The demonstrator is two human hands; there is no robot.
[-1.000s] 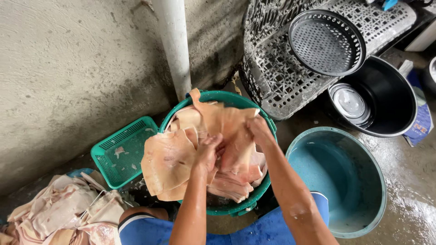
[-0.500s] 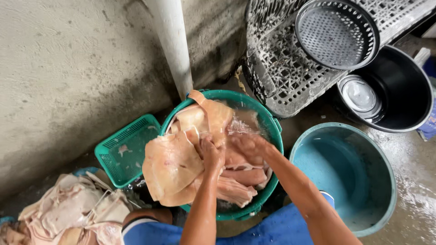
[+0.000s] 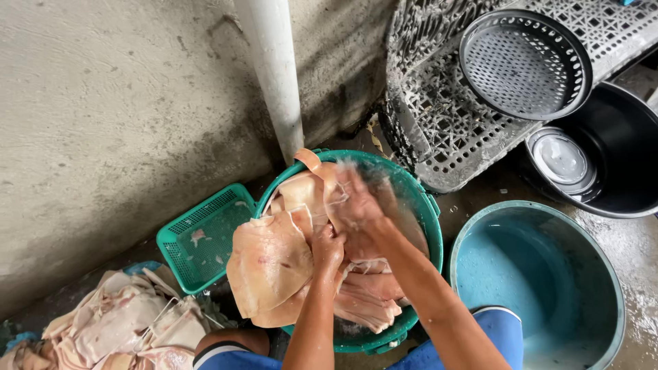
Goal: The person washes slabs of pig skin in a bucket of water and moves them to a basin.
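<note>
A round green basket (image 3: pixel 419 199) stands on the wet floor, filled with pale pink, floppy sheets of raw pork skin (image 3: pixel 271 264). Some sheets hang over its left rim. My left hand (image 3: pixel 327 248) is closed on a skin piece near the basket's middle. My right hand (image 3: pixel 358 203), blurred by motion, grips another wet skin piece just above the pile, with water spraying around it.
A small green rectangular basket (image 3: pixel 199 236) sits to the left, a heap of skins (image 3: pixel 110 325) at lower left. A blue tub (image 3: pixel 541 281) stands to the right. Behind are a white pipe (image 3: pixel 274 75), grey crates (image 3: pixel 445 116), a round sieve (image 3: pixel 524 62) and a black basin (image 3: pixel 617 157).
My right hand has moved from the basket's right side toward its back centre, pulling a skin piece with it. The left hand stayed on the pile.
</note>
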